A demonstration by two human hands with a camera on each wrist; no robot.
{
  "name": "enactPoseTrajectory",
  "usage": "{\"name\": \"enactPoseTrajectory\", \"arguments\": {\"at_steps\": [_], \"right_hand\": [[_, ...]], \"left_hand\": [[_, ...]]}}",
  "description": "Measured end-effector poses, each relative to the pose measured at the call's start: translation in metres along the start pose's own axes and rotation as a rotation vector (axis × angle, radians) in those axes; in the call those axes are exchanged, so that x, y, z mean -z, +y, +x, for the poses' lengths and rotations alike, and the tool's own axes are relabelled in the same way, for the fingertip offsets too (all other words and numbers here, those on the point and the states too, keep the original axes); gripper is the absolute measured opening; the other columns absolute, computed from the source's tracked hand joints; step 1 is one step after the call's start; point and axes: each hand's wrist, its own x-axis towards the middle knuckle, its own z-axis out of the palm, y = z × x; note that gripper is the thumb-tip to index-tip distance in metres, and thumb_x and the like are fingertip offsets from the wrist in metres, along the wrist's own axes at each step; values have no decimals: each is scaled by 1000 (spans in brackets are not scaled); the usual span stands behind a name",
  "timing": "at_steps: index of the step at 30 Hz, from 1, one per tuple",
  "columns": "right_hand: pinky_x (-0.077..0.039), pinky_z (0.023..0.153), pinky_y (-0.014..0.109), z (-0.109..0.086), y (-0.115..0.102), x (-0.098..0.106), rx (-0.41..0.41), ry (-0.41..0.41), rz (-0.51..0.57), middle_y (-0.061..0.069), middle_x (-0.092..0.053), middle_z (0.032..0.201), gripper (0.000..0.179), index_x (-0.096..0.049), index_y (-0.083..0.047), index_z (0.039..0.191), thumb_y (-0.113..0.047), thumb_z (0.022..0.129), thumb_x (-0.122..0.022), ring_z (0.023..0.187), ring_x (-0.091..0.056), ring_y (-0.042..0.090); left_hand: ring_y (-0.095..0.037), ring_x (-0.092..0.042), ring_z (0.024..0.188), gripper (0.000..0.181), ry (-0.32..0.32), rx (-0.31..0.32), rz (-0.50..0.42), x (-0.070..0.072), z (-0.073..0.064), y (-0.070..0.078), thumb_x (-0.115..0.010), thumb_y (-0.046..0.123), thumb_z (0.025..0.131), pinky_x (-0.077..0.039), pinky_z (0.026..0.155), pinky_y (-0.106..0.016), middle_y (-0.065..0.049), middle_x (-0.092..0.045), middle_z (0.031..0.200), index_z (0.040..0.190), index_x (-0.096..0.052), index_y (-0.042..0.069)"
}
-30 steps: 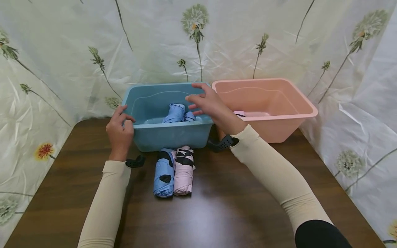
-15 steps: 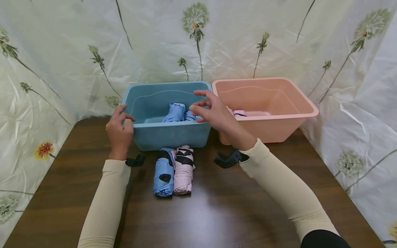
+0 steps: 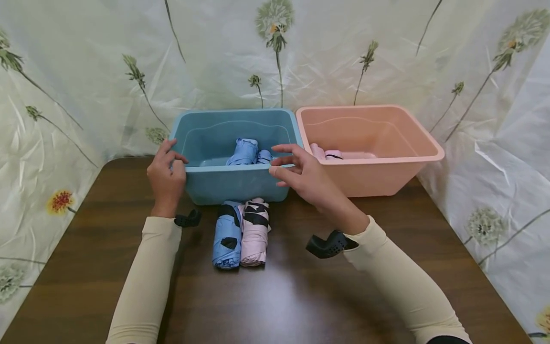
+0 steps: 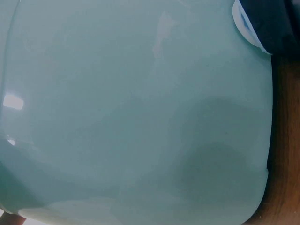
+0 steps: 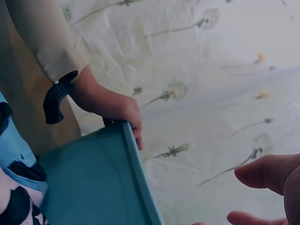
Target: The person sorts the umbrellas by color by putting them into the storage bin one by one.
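Observation:
My left hand (image 3: 166, 179) grips the left rim of a blue plastic basin (image 3: 234, 184), its fingers bent over the edge. My right hand (image 3: 307, 177) hovers by the basin's front right corner, fingers loosely bent, with nothing between them. Inside the blue basin lie a rolled blue umbrella (image 3: 245, 152) and a second blue roll (image 3: 264, 156), partly hidden by the front wall. On the table before the basin, a blue folded umbrella (image 3: 227, 234) and a pink folded umbrella (image 3: 254, 231), both with black patches, lie side by side. The left wrist view shows mostly the basin's wall (image 4: 140, 117).
A pink basin (image 3: 378, 177) stands against the blue one on the right. Two pink rolls, one pale (image 3: 317, 151) and one with a dark band (image 3: 333, 155), show at its left end. A flower-printed sheet (image 3: 223, 57) hangs behind the brown table (image 3: 326, 301).
My right hand has drawn back from above the blue basin, down and to the right, uncovering the pink rolls. My left hand stays on the rim. The head view has tilted slightly.

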Motion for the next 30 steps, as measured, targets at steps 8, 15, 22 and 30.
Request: {"name": "enactPoseTrajectory", "arguments": {"at_steps": [8, 15, 22, 30], "right_hand": [[-52, 86, 46, -12, 20, -6, -23, -35, -19, 22, -56, 124, 48, -47, -8, 138, -16, 93, -63, 105, -63, 31], [-53, 83, 45, -16, 42, -14, -73, -49, -16, 26, -56, 124, 48, -46, -5, 137, -14, 92, -62, 102, -63, 33], [-52, 86, 46, -21, 65, -24, -156, -74, -19, 25, -54, 127, 52, -44, -3, 138, -17, 92, -62, 105, -62, 32], [-53, 83, 47, -22, 85, -32, -242, -83, 3, 25, -54, 127, 54, -43, -3, 139, -18, 91, -63, 107, -61, 35]], "left_hand": [[-8, -46, 130, 37, 8, -13, -1, 0, 2, 2, -36, 7, 82, -17, 45, -31, -4, -65, 124, 65, -67, -2], [-9, -46, 129, 36, 6, -20, 4, 1, 4, 2, -36, 7, 82, -17, 45, -31, -3, -65, 124, 65, -67, -1], [-8, -46, 130, 36, -6, -11, 4, 1, 2, 1, -36, 7, 81, -17, 45, -33, -3, -65, 125, 66, -67, -1], [-8, -46, 130, 37, -8, -5, -2, 1, 1, -2, -35, 7, 81, -17, 45, -33, -2, -64, 125, 66, -68, -1]]}}
